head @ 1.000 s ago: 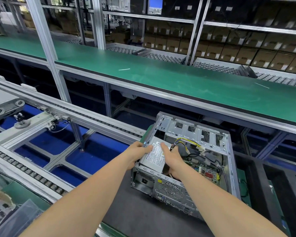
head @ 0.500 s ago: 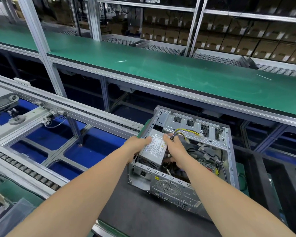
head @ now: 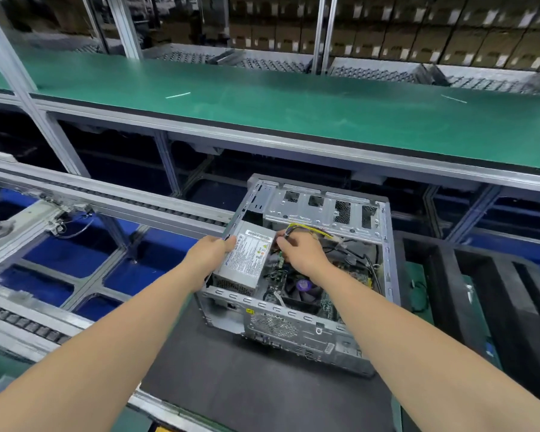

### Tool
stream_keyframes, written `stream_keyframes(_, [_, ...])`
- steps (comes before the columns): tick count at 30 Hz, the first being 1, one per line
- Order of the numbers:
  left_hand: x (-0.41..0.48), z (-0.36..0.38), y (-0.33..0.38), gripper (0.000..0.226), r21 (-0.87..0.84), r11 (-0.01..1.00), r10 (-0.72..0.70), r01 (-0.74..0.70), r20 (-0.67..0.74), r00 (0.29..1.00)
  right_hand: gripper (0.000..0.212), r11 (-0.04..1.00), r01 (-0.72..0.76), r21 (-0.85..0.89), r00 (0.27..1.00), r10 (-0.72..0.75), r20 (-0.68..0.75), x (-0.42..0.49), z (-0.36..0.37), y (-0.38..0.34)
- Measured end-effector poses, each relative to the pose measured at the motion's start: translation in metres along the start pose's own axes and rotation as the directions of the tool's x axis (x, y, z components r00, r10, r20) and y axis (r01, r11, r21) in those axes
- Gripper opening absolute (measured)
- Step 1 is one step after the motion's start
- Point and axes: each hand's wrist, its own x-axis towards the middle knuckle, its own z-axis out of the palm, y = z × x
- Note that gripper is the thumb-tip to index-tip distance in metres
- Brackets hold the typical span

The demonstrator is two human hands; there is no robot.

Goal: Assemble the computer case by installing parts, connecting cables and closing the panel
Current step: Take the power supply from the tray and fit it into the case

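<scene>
So the open computer case (head: 293, 325) lies on its side on the black mat (head: 247, 388), with the power supply (head: 250, 260) in its near-left corner, poking above the rim. The left hand (head: 211, 255) grips the supply's left edge with curled fingers. The right hand (head: 303, 254) pinches the yellow-and-black cable bundle (head: 309, 229) just beside the supply.

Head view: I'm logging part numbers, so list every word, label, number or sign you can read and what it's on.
On the power supply: a label with rows of print and a yellow triangle sign, too small to read.
On the rear of the computer case: a yellow sticker, too small to read.
On the cardboard boxes on the shelves: any print is blurred.
Nothing can be quoted.
</scene>
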Motion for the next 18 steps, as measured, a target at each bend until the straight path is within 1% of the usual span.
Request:
stream_keyframes(1, [-0.004,0.004,-0.001,0.058,0.043,0.998,0.057,-0.054,-0.072,0.996,0.032,0.997,-0.012,-0.079,0.999,0.015,0.029,0.001,-0.001,0.001])
stream_keyframes(2, [-0.007,0.008,-0.001,0.056,0.106,0.984,0.155,-0.14,-0.153,0.976,0.029,0.991,-0.031,-0.134,0.998,0.038,0.052,0.002,-0.001,0.002])
stream_keyframes(3, [-0.01,0.011,-0.001,0.056,0.206,0.943,0.304,-0.261,-0.216,0.928,0.027,0.985,-0.041,-0.169,0.995,0.055,0.078,0.003,-0.003,0.004])
stream_keyframes(4, [-0.013,0.014,0.003,0.057,0.328,0.86,0.477,-0.392,-0.238,0.846,0.028,0.98,-0.037,-0.197,0.994,0.056,0.094,0.005,-0.003,0.006])
stream_keyframes(5, [-0.015,0.017,0.008,0.059,0.45,0.743,0.627,-0.495,-0.211,0.75,0.034,0.973,-0.029,-0.23,0.995,0.05,0.086,0.006,-0.001,0.009])
stream_keyframes(6, [-0.017,0.02,0.016,0.061,0.572,0.611,0.729,-0.548,-0.135,0.671,0.046,0.965,-0.035,-0.261,0.997,0.049,0.051,0.007,0.001,0.011])
stream_keyframes(7, [-0.017,0.024,0.025,0.064,0.689,0.473,0.771,-0.55,-0.022,0.636,0.056,0.961,-0.058,-0.271,0.998,0.065,0.015,0.007,0.004,0.012])
stream_keyframes(8, [-0.017,0.03,0.034,0.07,0.78,0.343,0.761,-0.524,0.098,0.642,0.056,0.959,-0.073,-0.272,0.997,0.074,-0.004,0.008,0.007,0.012])
stream_keyframes(9, [-0.015,0.036,0.041,0.079,0.839,0.234,0.711,-0.491,0.197,0.675,0.047,0.959,-0.071,-0.275,0.997,0.074,-0.002,0.008,0.01,0.013])
stream_keyframes(10, [-0.013,0.042,0.046,0.085,0.875,0.15,0.647,-0.459,0.264,0.715,0.037,0.955,-0.074,-0.287,0.997,0.081,0.012,0.009,0.013,0.013])
stream_keyframes(11, [-0.01,0.048,0.049,0.087,0.897,0.087,0.591,-0.433,0.304,0.747,0.031,0.948,-0.076,-0.309,0.996,0.087,0.023,0.011,0.015,0.014])
stream_keyframes(13, [-0.002,0.056,0.052,0.08,0.921,0.009,0.511,-0.389,0.33,0.794,0.027,0.939,-0.07,-0.336,0.993,0.097,0.064,0.013,0.021,0.014])
stream_keyframes(15, [0.003,0.058,0.055,0.074,0.931,-0.023,0.466,-0.363,0.331,0.82,0.029,0.936,-0.066,-0.345,0.985,0.118,0.129,0.015,0.026,0.01])
stream_keyframes(16, [0.005,0.058,0.057,0.073,0.93,-0.046,0.462,-0.364,0.343,0.818,0.032,0.933,-0.059,-0.355,0.982,0.119,0.15,0.015,0.028,0.009])
stream_keyframes(18, [0.01,0.057,0.059,0.074,0.919,-0.116,0.464,-0.376,0.385,0.798,0.037,0.922,-0.04,-0.384,0.984,0.103,0.144,0.016,0.032,0.009])
